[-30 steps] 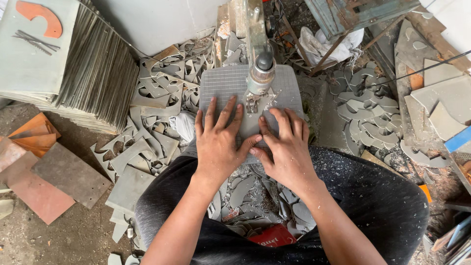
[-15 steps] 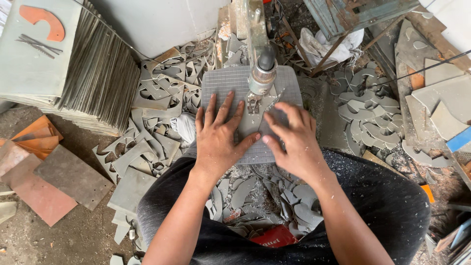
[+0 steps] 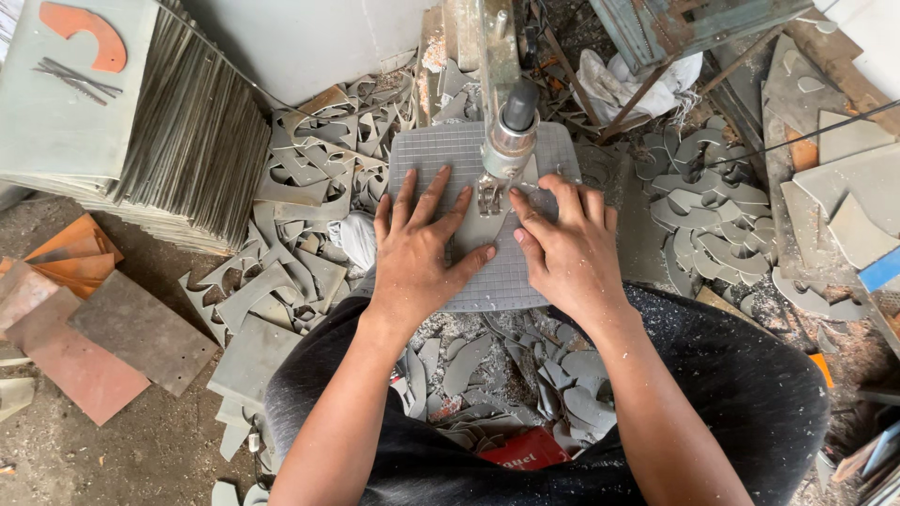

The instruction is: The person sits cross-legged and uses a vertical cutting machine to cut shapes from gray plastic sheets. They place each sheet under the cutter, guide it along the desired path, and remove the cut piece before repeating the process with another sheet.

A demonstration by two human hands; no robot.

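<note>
My left hand [image 3: 418, 247] lies flat, fingers spread, on a grey tile piece [image 3: 481, 234] that rests on the ribbed grey saw table [image 3: 441, 155]. My right hand [image 3: 565, 245] presses the same piece from the right, fingers curled at its edge. Between the two hands the saw's metal head [image 3: 511, 131] comes down onto the piece. Most of the piece is hidden under my fingers.
Grey tile offcuts [image 3: 309, 159] lie heaped left of the table, cut curved pieces [image 3: 703, 215] pile up to the right, and more scraps [image 3: 525, 375] sit in my lap. A stack of grey tiles [image 3: 178, 141] stands at far left, with reddish tiles [image 3: 84, 347] on the floor.
Both hands have shifted slightly on the saw table, turning the tile piece under the saw head. The view has edged a little to the left.
</note>
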